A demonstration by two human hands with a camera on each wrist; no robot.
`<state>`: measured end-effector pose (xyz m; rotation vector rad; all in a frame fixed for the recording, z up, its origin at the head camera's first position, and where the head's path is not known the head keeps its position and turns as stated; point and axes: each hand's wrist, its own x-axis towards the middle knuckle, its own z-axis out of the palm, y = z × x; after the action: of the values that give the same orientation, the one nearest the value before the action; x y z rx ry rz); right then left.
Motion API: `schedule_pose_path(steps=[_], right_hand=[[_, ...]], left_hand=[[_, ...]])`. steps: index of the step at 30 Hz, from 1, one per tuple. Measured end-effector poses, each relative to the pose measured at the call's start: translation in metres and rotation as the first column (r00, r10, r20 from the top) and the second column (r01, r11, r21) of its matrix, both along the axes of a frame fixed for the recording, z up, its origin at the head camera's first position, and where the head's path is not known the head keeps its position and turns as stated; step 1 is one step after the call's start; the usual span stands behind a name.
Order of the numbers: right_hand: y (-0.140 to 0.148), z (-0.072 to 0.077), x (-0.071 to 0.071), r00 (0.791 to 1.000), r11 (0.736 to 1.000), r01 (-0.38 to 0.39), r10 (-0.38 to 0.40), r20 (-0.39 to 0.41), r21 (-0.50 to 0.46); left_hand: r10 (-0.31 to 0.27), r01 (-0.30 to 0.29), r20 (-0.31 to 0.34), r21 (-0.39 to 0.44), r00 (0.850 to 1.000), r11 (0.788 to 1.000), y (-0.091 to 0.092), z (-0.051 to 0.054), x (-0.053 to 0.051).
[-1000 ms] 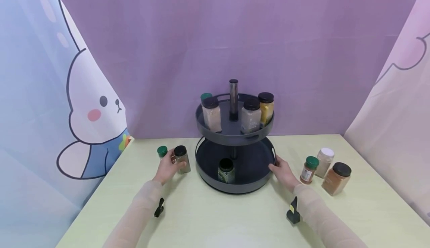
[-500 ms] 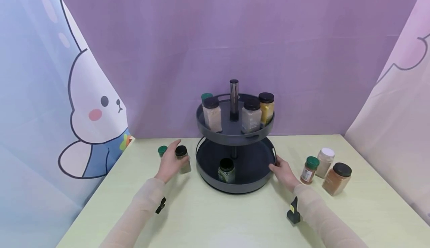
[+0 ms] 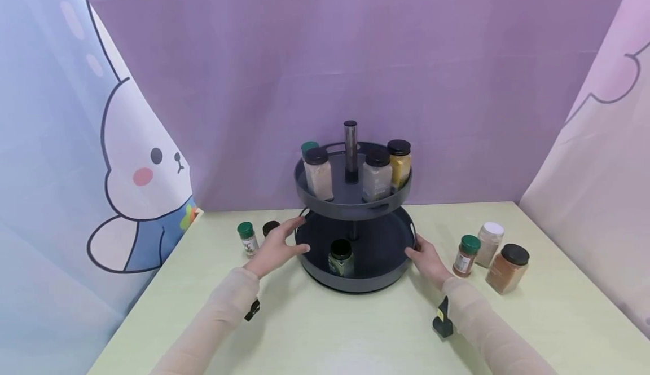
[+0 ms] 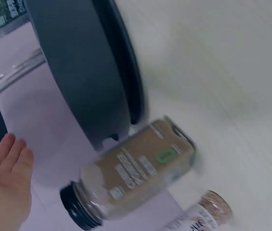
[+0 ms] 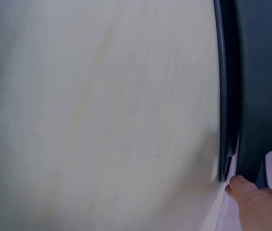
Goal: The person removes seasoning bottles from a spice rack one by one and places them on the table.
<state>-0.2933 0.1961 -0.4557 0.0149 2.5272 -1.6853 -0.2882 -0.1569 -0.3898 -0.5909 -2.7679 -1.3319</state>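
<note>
A dark two-tier turntable rack (image 3: 355, 285) stands mid-table. My right hand (image 3: 427, 259) holds the lower tier's right rim; in the right wrist view the thumb (image 5: 246, 192) lies outside, near the handle cutout, and a fingertip shows in the hole. At the left rim my left hand (image 3: 274, 251) reaches with fingers spread and nothing in them; contact with the rim cannot be told. Behind that hand, mostly hidden, is a black-lidded spice jar (image 3: 271, 227), whose brown contents show in the left wrist view (image 4: 140, 168). A green-lidded spice jar (image 3: 247, 238) stands left of it.
One black-lidded jar (image 3: 341, 259) sits on the lower tier. Several jars, including a yellow one (image 3: 399, 166), stand on the upper tier. To the right are a green-lidded jar (image 3: 465, 256), a white-lidded jar (image 3: 490, 244) and an orange-brown jar (image 3: 508, 269).
My left hand has let go of the black-lidded jar at the left and moved right to the lower tier's rim. My right hand keeps its place on the rim.
</note>
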Motion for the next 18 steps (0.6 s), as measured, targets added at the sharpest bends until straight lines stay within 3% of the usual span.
schedule_pose_path(steps=[7,11,18], right_hand=[[0.0,0.001,0.001,1.0,1.0,-0.001,0.001,0.006,-0.003],[0.0,0.002,0.001,1.0,1.0,0.0,0.0,0.001,-0.002],[0.001,0.0,0.0,1.0,1.0,-0.004,0.004,-0.014,0.005]], left_hand=[[-0.135,0.135,0.068,-0.002,0.989,0.991,0.017,-0.004,0.0],[-0.209,0.209,0.085,0.002,0.974,0.978,0.026,-0.009,-0.002],[-0.269,0.267,0.129,0.029,0.954,0.963,0.039,-0.015,-0.002]])
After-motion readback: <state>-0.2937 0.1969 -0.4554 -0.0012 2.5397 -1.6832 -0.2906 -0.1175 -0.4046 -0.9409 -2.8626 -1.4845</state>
